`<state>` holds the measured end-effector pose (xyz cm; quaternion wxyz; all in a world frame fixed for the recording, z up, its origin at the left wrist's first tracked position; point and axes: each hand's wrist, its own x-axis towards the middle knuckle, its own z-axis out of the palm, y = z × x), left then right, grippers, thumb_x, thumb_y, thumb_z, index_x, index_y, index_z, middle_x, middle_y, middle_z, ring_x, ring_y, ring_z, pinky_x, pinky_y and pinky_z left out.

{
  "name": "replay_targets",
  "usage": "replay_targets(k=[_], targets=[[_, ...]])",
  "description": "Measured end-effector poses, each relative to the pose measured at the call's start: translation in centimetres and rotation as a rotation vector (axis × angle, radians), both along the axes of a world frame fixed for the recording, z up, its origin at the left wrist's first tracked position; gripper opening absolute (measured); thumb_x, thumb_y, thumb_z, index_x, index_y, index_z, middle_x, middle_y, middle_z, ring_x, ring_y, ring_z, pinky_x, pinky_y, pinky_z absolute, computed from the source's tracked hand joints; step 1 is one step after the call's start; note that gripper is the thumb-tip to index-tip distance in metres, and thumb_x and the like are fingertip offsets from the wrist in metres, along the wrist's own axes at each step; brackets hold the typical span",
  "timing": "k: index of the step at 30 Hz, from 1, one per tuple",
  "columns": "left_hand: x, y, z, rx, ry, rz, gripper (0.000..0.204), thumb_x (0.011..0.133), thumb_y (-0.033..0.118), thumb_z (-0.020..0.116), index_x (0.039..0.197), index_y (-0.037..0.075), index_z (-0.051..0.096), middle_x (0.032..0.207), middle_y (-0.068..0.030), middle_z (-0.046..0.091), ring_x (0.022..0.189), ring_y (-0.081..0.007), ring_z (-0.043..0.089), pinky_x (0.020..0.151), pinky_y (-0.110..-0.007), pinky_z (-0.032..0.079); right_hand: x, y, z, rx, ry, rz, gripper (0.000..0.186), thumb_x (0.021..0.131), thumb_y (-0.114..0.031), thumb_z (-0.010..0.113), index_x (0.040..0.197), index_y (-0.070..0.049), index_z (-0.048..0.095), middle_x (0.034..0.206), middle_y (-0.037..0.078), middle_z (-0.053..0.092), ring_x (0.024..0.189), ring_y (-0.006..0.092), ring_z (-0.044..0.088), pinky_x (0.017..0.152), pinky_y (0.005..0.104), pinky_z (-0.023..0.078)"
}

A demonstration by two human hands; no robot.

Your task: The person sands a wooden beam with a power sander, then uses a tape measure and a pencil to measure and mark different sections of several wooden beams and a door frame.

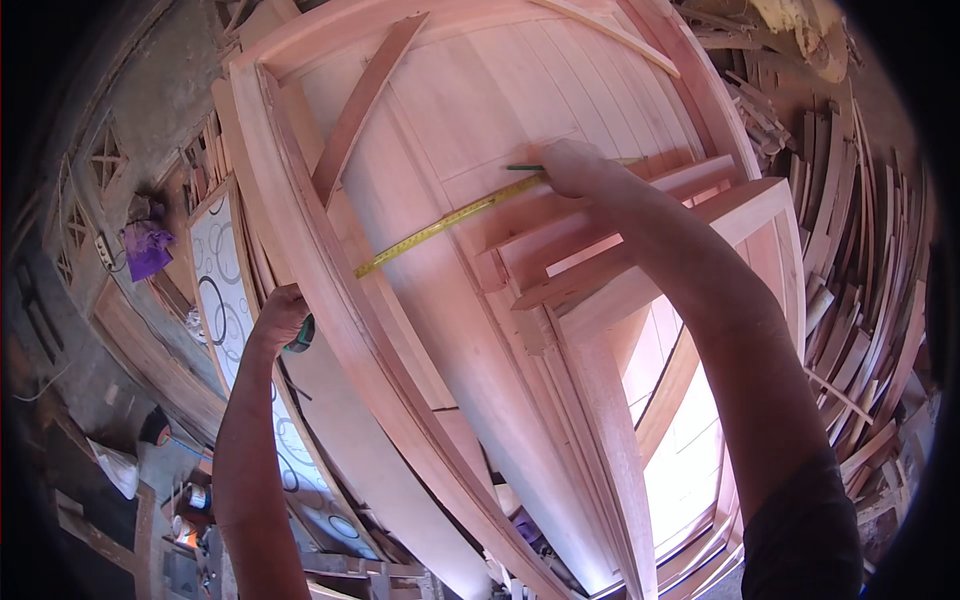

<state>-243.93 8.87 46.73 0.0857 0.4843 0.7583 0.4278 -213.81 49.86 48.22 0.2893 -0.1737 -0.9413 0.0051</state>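
My left hand (280, 320) is closed around a green and black tape measure case (299, 335), outside the left beam of a large wooden frame (330, 290). From there the yellow tape blade (450, 219) runs to the right over the pale boards (460, 110) inside the frame. Part of the blade is hidden by the beam. My right hand (578, 168) pinches a thin green pencil (524, 167), its end pointing left, just above the blade. Under my right forearm lie stacked wooden rails (600, 270). My right hand covers part of the blade.
A diagonal wooden brace (370, 105) crosses the frame's far left corner. Many timber strips (850, 260) are piled on the right. To the left stand a panel with printed circles (222, 270) and a purple bag (148, 250). Cans (197, 497) sit at the lower left.
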Motion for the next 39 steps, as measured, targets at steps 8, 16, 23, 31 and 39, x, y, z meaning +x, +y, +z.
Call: replay_targets(k=[8,16,23,31,39], targets=[[-2.5,1.7,-1.6,0.083,0.222,-0.079,0.034,0.081,0.011,0.072,0.111,-0.001,0.063,0.1,-0.0075,0.068,0.093,-0.0153,0.063,0.078,-0.035,0.053,-2.1,-1.1,0.3,0.027,-0.239,-0.067,0.03,0.087,-0.015,0.055,0.115,-0.023,0.064,0.113,0.011,0.065,0.103,0.0323,0.062,0.087,0.0416,0.049],[0.0,-0.6,1.7,-0.018,-0.003,0.001,0.018,0.09,0.012,0.067,0.102,-0.001,0.068,0.089,0.0009,0.067,0.083,-0.006,0.059,0.073,-0.023,0.047,0.8,4.1,-0.1,0.158,-0.018,-0.001,0.031,0.089,-0.018,0.052,0.118,-0.024,0.062,0.116,0.01,0.065,0.107,0.0306,0.062,0.09,0.0395,0.049],[-1.6,-2.9,1.1,0.017,-0.02,-0.017,0.014,0.091,0.01,0.064,0.102,0.002,0.07,0.086,0.0038,0.066,0.079,-0.0036,0.056,0.072,-0.021,0.045,6.9,4.3,2.4,-0.141,-0.034,-0.16,0.028,0.093,-0.023,0.049,0.117,-0.016,0.062,0.116,0.013,0.063,0.111,0.0293,0.06,0.093,0.0414,0.046],[-3.0,-1.5,0.5,0.039,-0.081,-0.008,0.012,0.086,0.005,0.065,0.097,0.001,0.069,0.087,0.0006,0.068,0.076,-0.0053,0.06,0.068,-0.021,0.046,7.3,6.9,1.0,0.094,-0.01,-0.249,0.034,0.092,-0.013,0.05,0.125,-0.018,0.057,0.105,0.013,0.065,0.104,0.0309,0.063,0.093,0.041,0.048],[-0.4,0.0,2.4,0.065,-0.023,0.016,0.019,0.083,0.007,0.068,0.101,-0.002,0.067,0.088,-0.0033,0.069,0.077,-0.0099,0.063,0.066,-0.026,0.05,5.7,6.3,1.0,-0.141,0.058,-0.319,0.029,0.095,-0.022,0.046,0.117,-0.023,0.065,0.119,0.009,0.064,0.112,0.0264,0.061,0.097,0.0373,0.046]])
